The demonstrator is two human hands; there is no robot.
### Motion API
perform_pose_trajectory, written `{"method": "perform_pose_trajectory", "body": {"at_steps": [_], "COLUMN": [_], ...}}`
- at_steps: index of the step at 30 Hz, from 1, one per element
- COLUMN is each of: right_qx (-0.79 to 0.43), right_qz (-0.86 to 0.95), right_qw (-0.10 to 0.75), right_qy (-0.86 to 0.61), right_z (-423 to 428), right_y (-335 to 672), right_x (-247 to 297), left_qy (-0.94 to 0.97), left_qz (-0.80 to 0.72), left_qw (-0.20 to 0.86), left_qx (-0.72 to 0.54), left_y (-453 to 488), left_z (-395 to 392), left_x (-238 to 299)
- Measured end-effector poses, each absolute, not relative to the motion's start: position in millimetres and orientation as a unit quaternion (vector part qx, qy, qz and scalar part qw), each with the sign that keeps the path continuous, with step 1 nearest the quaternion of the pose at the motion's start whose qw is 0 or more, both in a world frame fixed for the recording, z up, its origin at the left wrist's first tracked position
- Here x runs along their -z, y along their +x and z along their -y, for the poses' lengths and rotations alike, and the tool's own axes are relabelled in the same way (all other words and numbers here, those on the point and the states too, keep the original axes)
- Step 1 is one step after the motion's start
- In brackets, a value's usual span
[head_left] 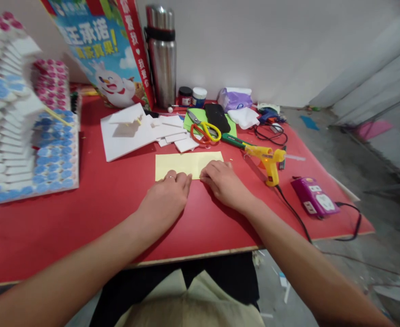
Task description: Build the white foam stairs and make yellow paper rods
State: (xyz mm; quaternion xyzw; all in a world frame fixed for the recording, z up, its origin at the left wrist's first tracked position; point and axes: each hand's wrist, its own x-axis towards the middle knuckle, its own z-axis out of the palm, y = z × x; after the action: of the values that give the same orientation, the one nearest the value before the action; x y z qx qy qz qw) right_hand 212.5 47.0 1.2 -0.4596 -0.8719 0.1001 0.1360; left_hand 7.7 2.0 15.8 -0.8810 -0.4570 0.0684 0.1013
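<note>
A pale yellow strip of paper [182,164], wide and flat, lies on the red table in front of me. My left hand [169,195] is at its near left edge, fingers curled together and pressing on the paper; a ring shows on one finger. At the near right edge my right hand [225,181] has its bent fingers closed on the same paper. Both thumbs are mostly hidden. Just beyond the paper lie scissors [205,131] with red and yellow handles. To the right, a yellow hot glue gun [270,163] rests on the table.
At left stands a white structure [7,150] with blue and pink rolls. White board pieces [125,138], a phone [217,117], a steel thermos [164,63], two small jars [192,96] and a tissue pack [234,97] sit behind. A purple power socket [314,195] with cords is at right.
</note>
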Motion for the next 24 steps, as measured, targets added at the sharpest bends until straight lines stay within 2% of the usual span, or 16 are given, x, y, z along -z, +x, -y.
{"method": "perform_pose_trajectory", "body": {"at_steps": [12, 24], "right_qx": [-0.174, -0.158], "right_qz": [0.854, 0.850], "right_qw": [0.145, 0.139], "right_qy": [-0.468, -0.483], "right_z": [-56.6, -54.2], "right_y": [214.1, 214.7], "right_x": [-6.1, -5.6], "left_qy": [-0.890, -0.886], "left_qz": [0.436, 0.442], "left_qw": [0.126, 0.132], "left_qx": [-0.051, -0.055], "left_y": [7.6, 8.7], "left_z": [-2.1, -2.3], "left_x": [-14.3, -12.9]}}
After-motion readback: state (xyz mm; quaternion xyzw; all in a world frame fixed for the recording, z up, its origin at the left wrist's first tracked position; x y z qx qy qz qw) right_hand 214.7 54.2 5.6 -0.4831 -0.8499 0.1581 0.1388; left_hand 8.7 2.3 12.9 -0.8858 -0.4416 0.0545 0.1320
